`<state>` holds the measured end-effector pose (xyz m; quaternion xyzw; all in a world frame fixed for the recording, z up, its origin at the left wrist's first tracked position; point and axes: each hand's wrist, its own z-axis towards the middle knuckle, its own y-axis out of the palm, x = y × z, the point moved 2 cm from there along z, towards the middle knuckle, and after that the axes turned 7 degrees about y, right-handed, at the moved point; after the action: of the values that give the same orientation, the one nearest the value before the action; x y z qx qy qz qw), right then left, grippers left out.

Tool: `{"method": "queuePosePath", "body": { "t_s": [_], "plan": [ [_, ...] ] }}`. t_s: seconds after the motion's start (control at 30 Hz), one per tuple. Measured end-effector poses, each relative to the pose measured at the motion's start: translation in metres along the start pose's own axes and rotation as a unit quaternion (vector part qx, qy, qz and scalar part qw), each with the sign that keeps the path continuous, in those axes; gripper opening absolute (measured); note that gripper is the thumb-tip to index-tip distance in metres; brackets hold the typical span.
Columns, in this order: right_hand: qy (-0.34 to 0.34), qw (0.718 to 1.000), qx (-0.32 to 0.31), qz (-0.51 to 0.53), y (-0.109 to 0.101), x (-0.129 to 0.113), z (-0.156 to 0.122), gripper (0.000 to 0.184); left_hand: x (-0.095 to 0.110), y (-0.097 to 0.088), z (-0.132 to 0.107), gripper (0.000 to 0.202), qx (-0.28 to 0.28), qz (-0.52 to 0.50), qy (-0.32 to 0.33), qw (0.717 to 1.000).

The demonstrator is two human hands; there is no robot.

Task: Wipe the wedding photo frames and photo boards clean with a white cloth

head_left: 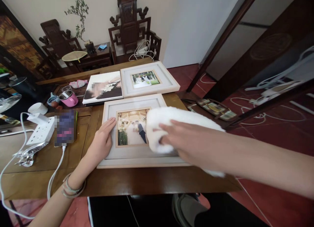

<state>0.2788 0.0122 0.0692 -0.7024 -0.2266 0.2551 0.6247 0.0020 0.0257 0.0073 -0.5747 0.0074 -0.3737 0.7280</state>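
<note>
A light wooden picture frame (111, 161) lies flat on the table, with a photo of a couple under its front. My left hand (104, 137) rests on the frame's left side, fingers stretched out flat over the border. Pressed to the right part of the frame is a thick white towel (191, 117), gripped by my right hand (178, 135). The towel and hand hide the frame's right side, and part of the towel hangs toward the table's front right. My right fingertips sink into the towel and are slightly blurred.
Behind lie a second picture frame (169, 84) and a white-covered album (98, 78). To the left are a phone (66, 128) on a cable, a power strip (40, 135) and a pink cup (70, 99). Carved chairs (129, 27) stand against the wall.
</note>
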Motion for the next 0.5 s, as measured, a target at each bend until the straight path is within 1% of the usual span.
{"method": "queuePosePath", "body": {
  "t_s": [0.07, 0.17, 0.23, 0.27, 0.33, 0.4, 0.43, 0.5],
  "plan": [
    [-0.01, 0.997, -0.004, -0.074, -0.002, 0.009, 0.028, 0.034, 0.0, 0.0, 0.0, 0.057, -0.002, 0.0, -0.002, 1.0],
    [0.003, 0.983, 0.042, -0.18, 0.005, 0.026, 0.066, 0.04, 0.001, -0.001, 0.0, 0.058, -0.003, 0.003, -0.001, 1.0],
    [0.009, 0.976, 0.05, -0.214, 0.012, 0.031, 0.081, 0.038, 0.001, -0.001, 0.0, 0.058, 0.0, 0.005, -0.002, 1.0],
    [0.01, 0.974, 0.051, -0.223, 0.015, 0.031, 0.084, 0.035, 0.001, 0.0, 0.0, 0.059, 0.003, 0.007, -0.003, 1.0],
    [0.005, 0.972, 0.049, -0.228, 0.017, 0.024, 0.08, 0.031, 0.002, 0.0, 0.0, 0.058, 0.01, 0.011, -0.005, 1.0],
    [-0.003, 0.976, 0.035, -0.213, 0.014, 0.011, 0.066, 0.029, 0.002, 0.0, 0.0, 0.056, 0.014, 0.014, -0.007, 1.0],
    [-0.009, 0.98, 0.018, -0.197, 0.012, 0.003, 0.056, 0.028, 0.003, 0.001, 0.0, 0.056, 0.015, 0.015, -0.008, 1.0],
    [-0.03, 0.988, -0.037, -0.149, 0.009, -0.014, 0.035, 0.026, 0.003, 0.001, 0.0, 0.054, 0.016, 0.014, -0.009, 1.0]
  ]
}}
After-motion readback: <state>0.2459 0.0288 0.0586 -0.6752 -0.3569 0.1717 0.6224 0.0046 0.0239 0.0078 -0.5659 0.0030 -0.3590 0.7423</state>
